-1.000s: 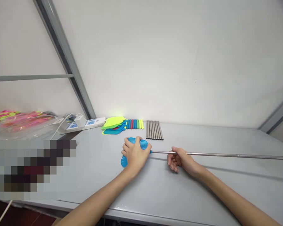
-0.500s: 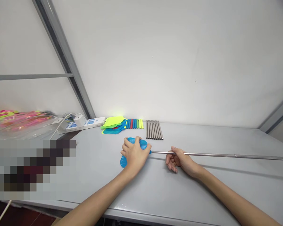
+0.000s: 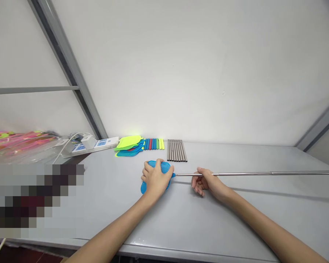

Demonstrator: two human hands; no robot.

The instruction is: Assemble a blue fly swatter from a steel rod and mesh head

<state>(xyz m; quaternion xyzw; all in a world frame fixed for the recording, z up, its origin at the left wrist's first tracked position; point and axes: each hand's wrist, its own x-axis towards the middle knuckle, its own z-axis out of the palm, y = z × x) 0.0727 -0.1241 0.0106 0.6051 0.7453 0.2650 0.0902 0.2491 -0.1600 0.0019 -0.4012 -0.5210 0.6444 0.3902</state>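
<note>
A blue perforated fly swatter head (image 3: pixel 165 167) lies under my left hand (image 3: pixel 157 179), whose fingers grip it from above near the middle of the table. Out of its neck runs a long, thin metal telescopic rod (image 3: pixel 244 174), stretched to the right edge of the view. My right hand (image 3: pixel 210 182) closes around this rod a short way from the neck, thumb along the top and the other fingers loosely curled below. The rod's far end lies outside the picture. Part of the swatter head is covered by my left hand.
Along the wall lie a stack of yellow, green and blue swatter heads (image 3: pixel 130 141), several coloured handle grips (image 3: pixel 152 144) and a row of metal tubes (image 3: pixel 176 150). A white power strip (image 3: pixel 105 143) and bagged pink and yellow items (image 3: pixel 24 140) are at the left.
The far part of the rod has risen slightly in view, now nearly level. My right hand has shifted a little up; my left hand stays on the swatter head. The camera view has turned slightly.
</note>
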